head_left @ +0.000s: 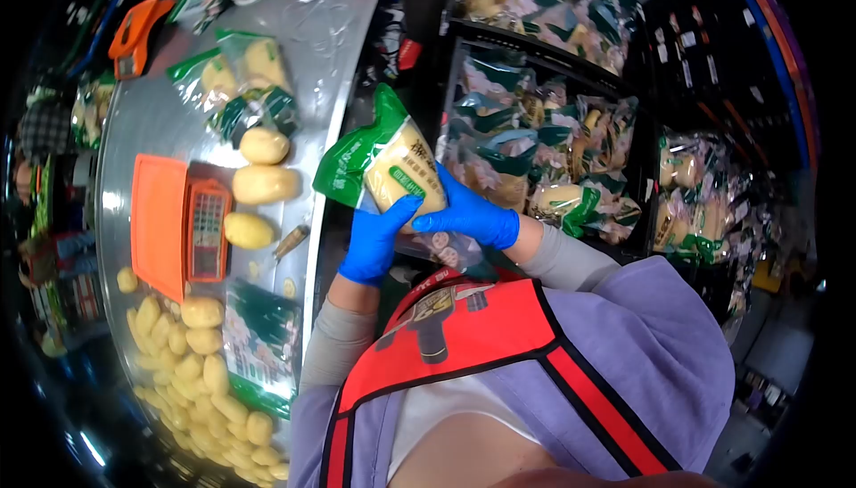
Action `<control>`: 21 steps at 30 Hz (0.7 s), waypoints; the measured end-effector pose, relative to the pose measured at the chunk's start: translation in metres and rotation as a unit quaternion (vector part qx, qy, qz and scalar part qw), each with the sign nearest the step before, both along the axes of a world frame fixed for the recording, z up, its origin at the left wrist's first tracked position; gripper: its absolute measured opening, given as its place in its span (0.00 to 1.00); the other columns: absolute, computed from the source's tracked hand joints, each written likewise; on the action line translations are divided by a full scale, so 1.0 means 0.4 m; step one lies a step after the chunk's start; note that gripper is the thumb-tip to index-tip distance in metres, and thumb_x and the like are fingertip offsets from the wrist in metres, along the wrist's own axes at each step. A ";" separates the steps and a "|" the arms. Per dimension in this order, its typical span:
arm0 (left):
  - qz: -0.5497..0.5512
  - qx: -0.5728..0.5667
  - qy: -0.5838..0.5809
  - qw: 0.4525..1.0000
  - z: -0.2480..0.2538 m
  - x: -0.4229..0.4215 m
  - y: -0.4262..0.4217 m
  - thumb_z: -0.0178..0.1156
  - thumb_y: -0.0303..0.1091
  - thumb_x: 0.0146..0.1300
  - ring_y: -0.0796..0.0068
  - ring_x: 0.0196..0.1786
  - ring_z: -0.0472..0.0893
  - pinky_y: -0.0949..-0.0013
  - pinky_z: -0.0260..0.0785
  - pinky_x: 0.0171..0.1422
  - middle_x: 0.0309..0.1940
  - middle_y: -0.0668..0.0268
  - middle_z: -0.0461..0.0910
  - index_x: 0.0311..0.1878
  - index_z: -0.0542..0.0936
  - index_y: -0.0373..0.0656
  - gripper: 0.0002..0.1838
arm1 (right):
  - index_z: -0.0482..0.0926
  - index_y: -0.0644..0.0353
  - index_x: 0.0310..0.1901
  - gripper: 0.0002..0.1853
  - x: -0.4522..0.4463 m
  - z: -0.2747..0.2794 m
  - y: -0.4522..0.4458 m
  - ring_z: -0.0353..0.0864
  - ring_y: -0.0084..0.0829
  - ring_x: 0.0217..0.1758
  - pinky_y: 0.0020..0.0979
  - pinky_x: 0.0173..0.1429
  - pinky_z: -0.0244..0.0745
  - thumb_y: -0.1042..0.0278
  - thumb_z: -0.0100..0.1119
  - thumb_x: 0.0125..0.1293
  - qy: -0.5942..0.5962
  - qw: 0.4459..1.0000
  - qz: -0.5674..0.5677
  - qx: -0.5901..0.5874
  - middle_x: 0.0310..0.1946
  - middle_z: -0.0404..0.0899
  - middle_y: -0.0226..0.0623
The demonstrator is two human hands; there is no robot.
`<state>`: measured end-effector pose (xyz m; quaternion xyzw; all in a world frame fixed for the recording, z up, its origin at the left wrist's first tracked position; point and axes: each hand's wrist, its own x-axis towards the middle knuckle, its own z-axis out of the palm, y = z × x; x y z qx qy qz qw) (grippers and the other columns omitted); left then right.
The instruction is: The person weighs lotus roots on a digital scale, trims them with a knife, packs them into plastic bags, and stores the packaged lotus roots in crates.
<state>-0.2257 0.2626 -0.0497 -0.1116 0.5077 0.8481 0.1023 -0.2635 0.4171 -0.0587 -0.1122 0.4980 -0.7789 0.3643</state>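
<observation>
In front of my chest I hold a green-and-clear plastic bag (406, 170) with a pale piece inside that looks like lotus root. My left hand (374, 234), in a blue glove, is closed on the bag's lower left side, thumb across its front. Gloved in blue too, my right hand (468, 210) grips the lower right side. The bag's green top end tilts up and to the left. Several loose pale yellow root pieces (266, 184) lie on the metal table (312, 87) to the left, near a small knife (292, 243).
An orange scale (160, 225) sits on the table, above a heap of pale root pieces (192, 381) and flat printed bags (261, 336). Filled bags (259, 69) lie farther up. Another orange scale (143, 29) stands beyond. Black crates (453, 109) of filled bags are on the right.
</observation>
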 end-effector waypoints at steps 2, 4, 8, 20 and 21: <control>-0.034 0.042 0.019 0.998 0.009 -0.031 0.050 0.61 0.29 0.53 0.66 0.57 0.71 0.67 0.66 0.59 0.56 0.58 0.68 0.65 0.57 0.36 0.37 | 0.47 0.61 0.68 0.48 -0.021 -0.007 0.062 0.62 0.30 0.65 0.32 0.66 0.61 0.68 0.69 0.49 -0.042 0.999 -0.014 0.013 0.61 0.62 0.39; -0.089 0.034 0.027 0.995 0.013 -0.062 0.076 0.62 0.29 0.52 0.66 0.59 0.69 0.66 0.65 0.60 0.58 0.57 0.66 0.65 0.56 0.36 0.38 | 0.55 0.63 0.65 0.41 -0.030 -0.047 0.115 0.68 0.30 0.60 0.30 0.61 0.66 0.70 0.66 0.51 -0.029 0.998 -0.058 0.004 0.58 0.67 0.39; -0.243 -0.090 0.052 0.964 -0.007 -0.123 0.114 0.64 0.35 0.52 0.67 0.64 0.64 0.66 0.58 0.65 0.64 0.56 0.58 0.69 0.50 0.36 0.45 | 0.60 0.64 0.63 0.36 0.005 -0.026 0.263 0.70 0.31 0.58 0.32 0.60 0.68 0.69 0.65 0.52 -0.048 0.985 -0.168 -0.008 0.56 0.70 0.40; -0.206 -0.117 -0.010 0.971 -0.088 -0.157 0.148 0.56 0.32 0.62 0.71 0.60 0.67 0.69 0.58 0.65 0.58 0.59 0.67 0.65 0.60 0.37 0.29 | 0.72 0.63 0.51 0.21 0.075 -0.055 0.713 0.78 0.29 0.32 0.31 0.33 0.76 0.53 0.45 0.67 -0.061 0.793 -0.604 -0.052 0.40 0.77 0.35; -0.215 -0.113 -0.013 0.970 -0.095 -0.157 0.147 0.56 0.31 0.62 0.71 0.59 0.68 0.69 0.59 0.64 0.58 0.59 0.68 0.65 0.61 0.37 0.29 | 0.73 0.63 0.50 0.21 0.068 -0.076 0.716 0.78 0.30 0.34 0.32 0.35 0.77 0.53 0.44 0.67 -0.047 0.762 -0.645 -0.047 0.40 0.78 0.35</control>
